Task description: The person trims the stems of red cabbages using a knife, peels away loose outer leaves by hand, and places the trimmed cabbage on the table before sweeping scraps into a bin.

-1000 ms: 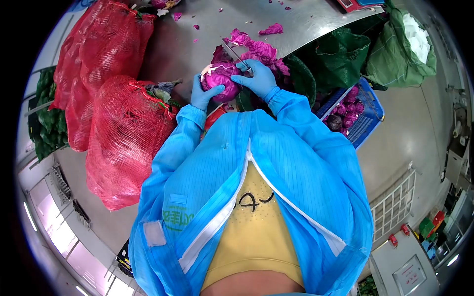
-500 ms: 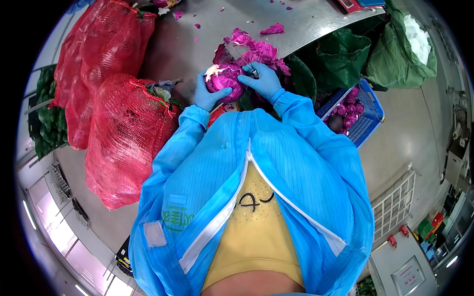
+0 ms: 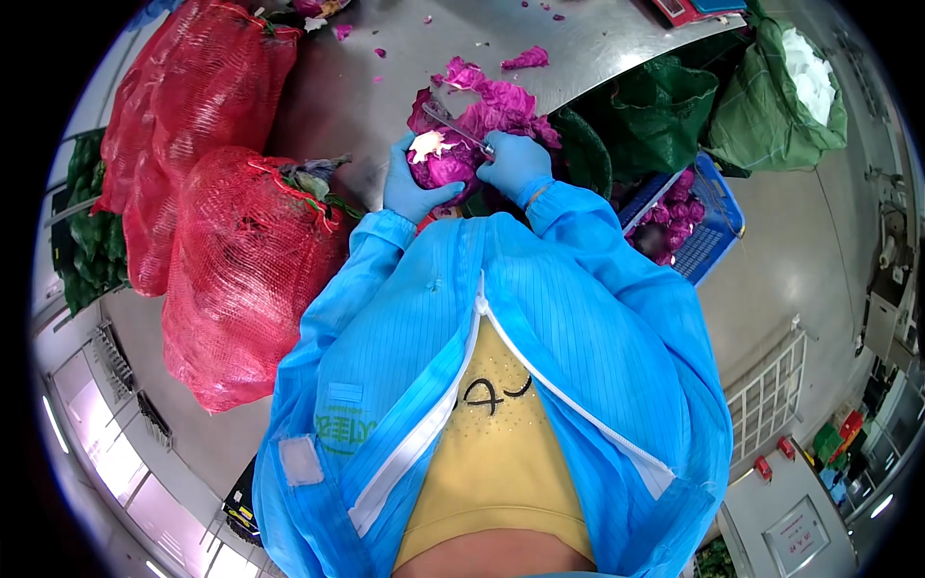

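Observation:
My left hand, in a blue glove, is wrapped round the left side of a red cabbage. The cabbage's pale cut stem end faces up and away from me. My right hand, gloved too, is closed on the handle of a knife. Its thin blade slants up to the left over the cabbage, close to the stem end. Just beyond lie loose purple cabbage leaves on the metal table. The right fingers hide most of the knife handle.
Red mesh sacks stand at the left. On the right are a green bag, a pale green sack with white contents and a blue crate holding red cabbages. Leaf scraps lie on the steel table.
My right hand has come off the cabbage's side and turned, and the knife blade now shows plainly above the cabbage. The left hand keeps its hold, with the cabbage slightly turned.

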`<state>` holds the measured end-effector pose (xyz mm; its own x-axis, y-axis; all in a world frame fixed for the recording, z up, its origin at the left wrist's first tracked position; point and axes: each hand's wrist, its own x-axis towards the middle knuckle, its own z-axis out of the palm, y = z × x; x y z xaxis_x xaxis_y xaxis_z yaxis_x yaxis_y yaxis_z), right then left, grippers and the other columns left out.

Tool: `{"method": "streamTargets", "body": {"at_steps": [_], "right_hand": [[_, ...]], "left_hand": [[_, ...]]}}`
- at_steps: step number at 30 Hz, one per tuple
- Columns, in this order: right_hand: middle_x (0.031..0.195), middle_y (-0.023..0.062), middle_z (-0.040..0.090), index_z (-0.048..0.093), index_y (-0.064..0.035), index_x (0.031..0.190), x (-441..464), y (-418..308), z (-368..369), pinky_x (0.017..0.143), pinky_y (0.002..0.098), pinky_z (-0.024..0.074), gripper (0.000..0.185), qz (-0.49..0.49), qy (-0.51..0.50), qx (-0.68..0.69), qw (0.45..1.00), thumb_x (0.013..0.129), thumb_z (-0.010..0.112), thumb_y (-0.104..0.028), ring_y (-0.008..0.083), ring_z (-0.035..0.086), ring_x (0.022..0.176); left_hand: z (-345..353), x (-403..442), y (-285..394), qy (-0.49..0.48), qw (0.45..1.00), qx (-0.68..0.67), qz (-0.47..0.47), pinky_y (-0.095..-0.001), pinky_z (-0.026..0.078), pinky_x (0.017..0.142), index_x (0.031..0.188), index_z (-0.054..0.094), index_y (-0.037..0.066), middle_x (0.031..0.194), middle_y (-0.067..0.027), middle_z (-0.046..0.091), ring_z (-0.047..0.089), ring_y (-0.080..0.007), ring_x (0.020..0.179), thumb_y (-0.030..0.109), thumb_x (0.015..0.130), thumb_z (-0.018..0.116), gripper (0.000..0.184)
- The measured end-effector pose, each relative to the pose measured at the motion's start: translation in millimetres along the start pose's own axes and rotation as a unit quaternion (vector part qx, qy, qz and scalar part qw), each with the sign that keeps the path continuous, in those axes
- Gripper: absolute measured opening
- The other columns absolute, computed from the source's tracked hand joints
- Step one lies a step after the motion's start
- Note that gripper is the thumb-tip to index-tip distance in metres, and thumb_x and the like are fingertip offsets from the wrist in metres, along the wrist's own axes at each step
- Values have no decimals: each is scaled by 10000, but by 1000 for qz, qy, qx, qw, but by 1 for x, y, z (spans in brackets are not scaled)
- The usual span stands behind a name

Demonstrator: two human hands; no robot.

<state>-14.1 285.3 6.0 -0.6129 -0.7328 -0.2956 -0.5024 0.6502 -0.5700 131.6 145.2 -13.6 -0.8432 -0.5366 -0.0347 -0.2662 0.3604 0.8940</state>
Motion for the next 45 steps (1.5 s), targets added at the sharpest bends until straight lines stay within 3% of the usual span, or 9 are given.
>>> {"method": "streamTargets", "body": {"at_steps": [6,14,17,21,24,28,35,38,45], "right_hand": [[827,95,675,642,-124,933,2,14,17,688,401,529,305,-7,76,2,997,680,692,-285,296,658,791],[799,93,642,667,-101,1004,27,65,33,717,361,512,351,83,200,360,908,666,726,-176,255,635,738],[1020,95,584,621,-123,1175,18,53,16,769,305,499,547,8,251,151,956,686,787,-301,182,597,854],[1017,120,559,575,-76,1220,17,31,33,811,333,488,673,-80,171,318,929,677,804,-401,199,583,902],[1035,120,574,565,-43,1221,15,20,46,846,311,473,753,-77,110,250,959,640,816,-450,186,578,934],[1093,166,599,590,-56,1173,20,25,55,876,373,474,683,-73,53,342,935,691,725,-521,297,601,999],[913,66,623,634,-159,911,7,8,31,714,413,510,215,-56,87,86,991,724,651,-265,288,630,817],[790,96,569,591,-104,831,22,16,22,614,396,481,141,-76,241,95,963,708,631,-161,287,595,719],[825,59,576,622,-136,925,14,1,-27,590,359,480,193,-142,261,30,954,737,662,-157,267,601,703]], "left_hand": [[-2,-1,-14,12,997,-76,-4,-371,390,1009,1317,327,47,1255,-142,462,470,-251,1170,285,582,875,948],[-9,-2,-37,4,967,-248,-51,-368,390,1016,1314,347,81,1285,-102,454,454,-220,1193,226,560,893,942],[-13,-1,-65,29,943,-312,-110,-383,404,1011,1317,378,97,1283,-84,463,464,-226,1187,151,564,879,905],[-15,2,-58,35,913,-379,-149,-395,407,1015,1333,395,102,1294,-82,465,471,-245,1184,113,572,860,892],[-18,2,-51,24,910,-387,-148,-396,405,1016,1348,384,103,1304,-87,462,469,-247,1188,114,575,856,906],[-19,3,-56,15,896,-417,-154,-393,401,1019,1364,363,107,1310,-87,459,465,-247,1195,103,580,850,923],[-23,3,-53,-19,909,-393,-133,-392,393,1024,1357,364,103,1310,-83,461,462,-249,1201,88,582,840,909],[-22,3,-59,-28,919,-377,-111,-387,390,1024,1353,367,101,1298,-79,469,461,-240,1198,102,572,850,918],[-21,2,-54,-49,965,-257,-28,-367,380,1031,1360,354,85,1301,-68,463,449,-215,1207,142,543,883,976]]}}
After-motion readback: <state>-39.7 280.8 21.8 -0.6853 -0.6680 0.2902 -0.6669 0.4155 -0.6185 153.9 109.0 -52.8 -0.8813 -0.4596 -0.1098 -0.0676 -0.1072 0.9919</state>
